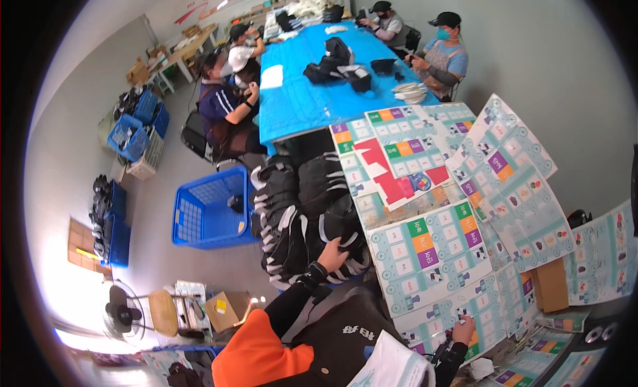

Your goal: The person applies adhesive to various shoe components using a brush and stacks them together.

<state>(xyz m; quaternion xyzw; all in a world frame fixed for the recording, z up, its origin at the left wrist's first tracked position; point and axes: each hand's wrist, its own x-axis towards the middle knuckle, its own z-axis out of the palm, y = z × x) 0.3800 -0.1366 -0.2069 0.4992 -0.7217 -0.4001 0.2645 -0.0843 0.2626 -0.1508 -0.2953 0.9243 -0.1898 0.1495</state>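
At the middle of the view, my left hand (332,255) reaches onto a big pile of nested black caps (282,187) with whitish edges. Its fingers are bent against one black cap (340,222) at the near right of the pile, seeming to grip it. Lower right, my right hand (464,329) rests over printed sheets (425,244) spread on a worktop. Its fingers are curled in, and whatever they may hold is too small to make out. A dark band circles my left wrist, and an orange sleeve covers the upper arm.
A blue plastic basket (211,204) with a dark item inside stands left of the pile. Beyond is a long blue-covered table (299,88) with black caps on it and several people seated around. A fan (123,310) and a cardboard box (228,310) are at lower left.
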